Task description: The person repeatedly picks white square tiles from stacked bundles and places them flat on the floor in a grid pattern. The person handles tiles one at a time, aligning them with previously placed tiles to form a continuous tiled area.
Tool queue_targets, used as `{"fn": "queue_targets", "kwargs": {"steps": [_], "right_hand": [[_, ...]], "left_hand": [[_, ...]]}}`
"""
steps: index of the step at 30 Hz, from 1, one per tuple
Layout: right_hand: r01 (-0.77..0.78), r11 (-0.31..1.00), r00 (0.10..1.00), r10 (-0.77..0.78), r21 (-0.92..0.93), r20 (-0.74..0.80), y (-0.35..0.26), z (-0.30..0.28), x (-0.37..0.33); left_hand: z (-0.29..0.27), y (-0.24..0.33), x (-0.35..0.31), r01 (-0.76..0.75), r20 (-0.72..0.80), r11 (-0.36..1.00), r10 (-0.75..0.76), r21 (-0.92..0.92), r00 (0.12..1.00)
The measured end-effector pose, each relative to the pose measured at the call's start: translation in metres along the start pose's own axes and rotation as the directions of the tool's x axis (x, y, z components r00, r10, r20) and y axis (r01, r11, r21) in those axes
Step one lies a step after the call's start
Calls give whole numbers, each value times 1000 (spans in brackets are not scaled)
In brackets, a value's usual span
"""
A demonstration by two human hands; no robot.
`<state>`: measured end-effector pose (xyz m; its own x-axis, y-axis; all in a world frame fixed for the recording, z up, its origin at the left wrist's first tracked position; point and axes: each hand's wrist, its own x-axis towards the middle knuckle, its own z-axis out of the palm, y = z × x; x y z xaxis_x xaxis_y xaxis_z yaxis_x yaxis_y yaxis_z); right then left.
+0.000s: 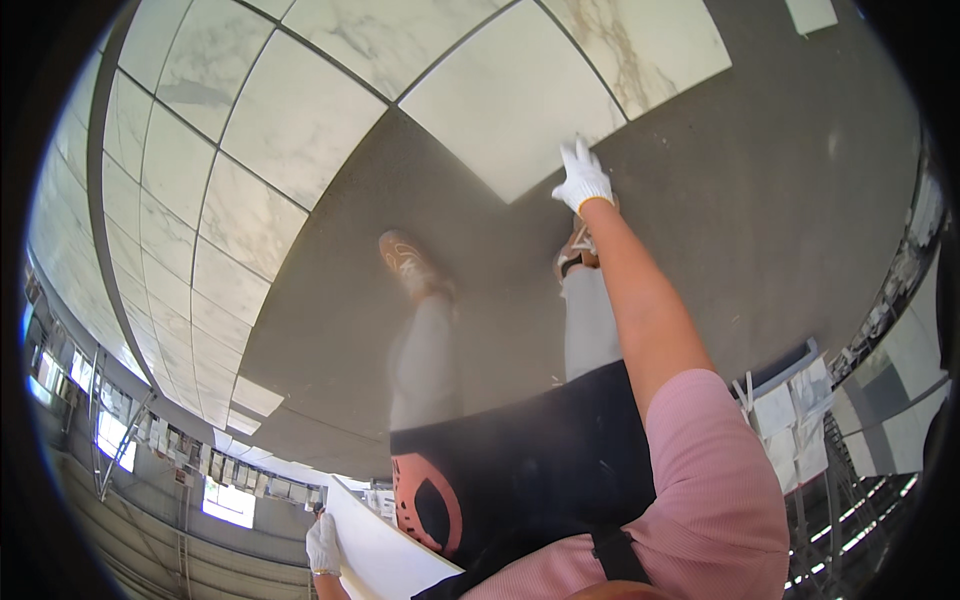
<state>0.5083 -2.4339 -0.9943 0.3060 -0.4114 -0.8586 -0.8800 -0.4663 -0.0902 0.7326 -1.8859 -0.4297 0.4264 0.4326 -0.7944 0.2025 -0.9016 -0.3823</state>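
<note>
My right hand, in a white knit glove, reaches down to the floor with its fingers spread. Its fingertips rest on or just over the near right edge of a white marble-look tile; exact contact is hard to tell. That tile lies flat, one corner pointing toward me, with narrow dark gaps to its neighbours. Off to the lower left, my left hand, gloved too, grips the edge of a large white tile held upright at my side. Part of this tile is hidden behind my dark apron.
Marble-look tiles lie in rows across the far and left floor. Bare grey floor stretches right. My shoes stand just short of the tiles. Stacked pale pieces are at the right, and a light tile piece lies far right.
</note>
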Motion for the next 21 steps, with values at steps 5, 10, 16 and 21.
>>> {"fn": "queue_targets", "kwargs": {"steps": [5,10,16,21], "right_hand": [[-145,964,989,150,225,-6,42,11,-78],[-166,919,985,175,357,6,64,20,-121],[-97,710,969,-94,697,230,-17,-16,-219],[-415,391,449,-697,821,559,-152,-96,-393]], "left_hand": [[-18,2,1,-72,-20,997,72,5,997],[-19,-8,6,-139,2,990,139,-15,990],[0,-27,8,-203,-2,960,207,-191,978],[6,-41,14,-261,-58,908,256,-327,965]]}}
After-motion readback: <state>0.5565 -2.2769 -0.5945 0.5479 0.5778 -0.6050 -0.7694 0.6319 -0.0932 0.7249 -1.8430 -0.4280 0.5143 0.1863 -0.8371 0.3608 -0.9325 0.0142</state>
